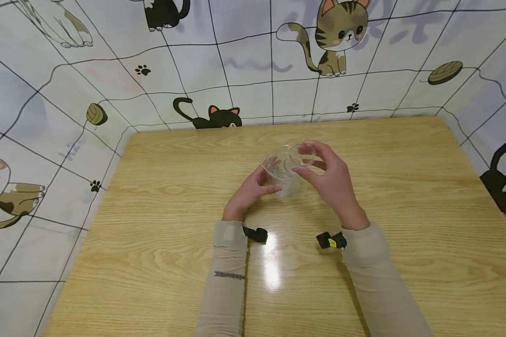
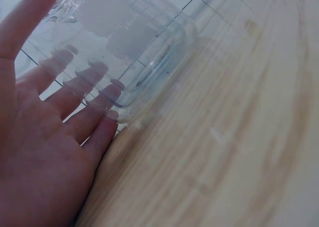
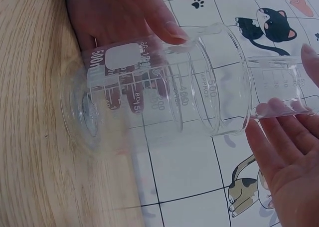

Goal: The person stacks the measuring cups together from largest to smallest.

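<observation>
A large clear glass beaker (image 3: 159, 95) marked 500 ml stands upright on the table. Further curved glass edges and a second pale label patch (image 2: 132, 40) show through its wall, as of another vessel inside. My left hand (image 1: 248, 189) holds the large beaker round its side, thumb in front and fingers (image 2: 75, 87) behind the glass. At the mouth of the large beaker, my right hand (image 1: 334, 178) grips a small clear beaker (image 3: 276, 82) between thumb and fingers. The small beaker is tilted, its base end close to the large rim (image 3: 244, 82).
The wooden table (image 1: 173, 187) runs up to a back wall (image 1: 253, 65) covered with a cat-printed tiled sheet, and the same sheet lines both sides. A black wrist camera (image 1: 256, 235) sits on the left sleeve, another camera (image 1: 331, 240) on the right.
</observation>
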`<action>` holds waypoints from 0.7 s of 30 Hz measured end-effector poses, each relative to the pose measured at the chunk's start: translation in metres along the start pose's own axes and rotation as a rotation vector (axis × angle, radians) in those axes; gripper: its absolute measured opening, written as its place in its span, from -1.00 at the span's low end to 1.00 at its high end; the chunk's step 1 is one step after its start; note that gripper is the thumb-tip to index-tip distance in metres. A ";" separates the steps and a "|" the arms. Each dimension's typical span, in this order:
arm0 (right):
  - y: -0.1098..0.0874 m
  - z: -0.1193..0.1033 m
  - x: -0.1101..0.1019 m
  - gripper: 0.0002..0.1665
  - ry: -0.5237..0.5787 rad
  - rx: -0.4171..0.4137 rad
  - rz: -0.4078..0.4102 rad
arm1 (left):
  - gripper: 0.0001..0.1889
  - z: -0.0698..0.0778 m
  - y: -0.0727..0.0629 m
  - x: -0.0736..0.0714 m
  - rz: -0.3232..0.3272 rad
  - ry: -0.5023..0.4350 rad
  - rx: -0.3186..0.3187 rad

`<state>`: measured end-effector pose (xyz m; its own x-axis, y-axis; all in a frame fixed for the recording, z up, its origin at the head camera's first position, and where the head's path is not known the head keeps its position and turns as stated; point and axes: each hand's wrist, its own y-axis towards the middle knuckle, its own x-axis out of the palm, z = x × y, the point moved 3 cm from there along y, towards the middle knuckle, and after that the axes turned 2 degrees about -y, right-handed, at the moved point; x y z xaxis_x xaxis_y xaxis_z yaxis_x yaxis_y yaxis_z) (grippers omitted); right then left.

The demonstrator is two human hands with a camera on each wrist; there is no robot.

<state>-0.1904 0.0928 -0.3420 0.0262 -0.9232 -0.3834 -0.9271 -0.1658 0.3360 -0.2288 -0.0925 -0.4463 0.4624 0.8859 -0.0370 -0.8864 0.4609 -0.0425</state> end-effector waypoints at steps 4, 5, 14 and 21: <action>0.001 -0.001 0.001 -0.41 0.007 0.000 -0.010 | -0.17 -0.001 0.000 -0.001 0.004 0.016 -0.011; 0.001 0.000 0.002 -0.41 0.007 0.001 -0.013 | -0.17 -0.002 0.000 -0.001 0.006 0.020 -0.014; 0.005 0.027 0.008 -0.37 -0.033 0.020 -0.018 | -0.17 -0.002 -0.001 -0.001 0.008 0.025 -0.018; 0.008 0.042 0.012 -0.36 -0.053 -0.015 -0.004 | -0.18 -0.001 -0.001 -0.001 0.006 0.017 -0.008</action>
<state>-0.2129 0.0952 -0.3798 0.0099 -0.9029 -0.4298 -0.9214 -0.1753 0.3469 -0.2283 -0.0935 -0.4476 0.4575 0.8876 -0.0542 -0.8890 0.4552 -0.0500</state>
